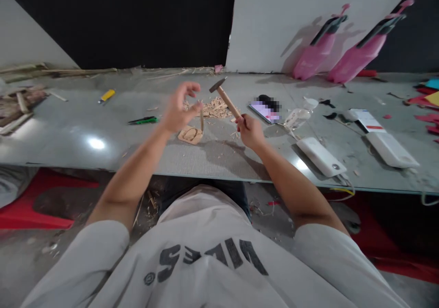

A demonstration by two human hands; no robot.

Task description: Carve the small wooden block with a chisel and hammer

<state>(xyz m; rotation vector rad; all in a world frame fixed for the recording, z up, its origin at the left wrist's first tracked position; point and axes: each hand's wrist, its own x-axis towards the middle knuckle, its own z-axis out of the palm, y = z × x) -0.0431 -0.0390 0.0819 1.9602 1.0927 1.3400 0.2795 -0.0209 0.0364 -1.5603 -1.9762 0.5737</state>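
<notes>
My right hand (pixel 250 130) is wrapped round the lower end of a hammer's wooden handle. The hammer (pixel 226 98) is raised over the bench, its dark metal head up and to the left. My left hand (pixel 181 108) is held above the bench with its thumb and fingers apart. Just beside the thumb tip a thin upright tool with a wooden shaft (pixel 201 118) stands at the edge of a small carved wood block (pixel 190 135); its tip is too small to make out. Behind them lies a heap of wood shavings (pixel 216 108).
On the left lie a yellow lighter-like object (pixel 108 95), a green-handled cutter (pixel 144 120) and wood scraps (pixel 22 104). To the right are a phone (pixel 264 111), clear goggles (pixel 298 117), a white power bank (pixel 320 156) with cables, and pink spray bottles (pixel 315 56) by the wall.
</notes>
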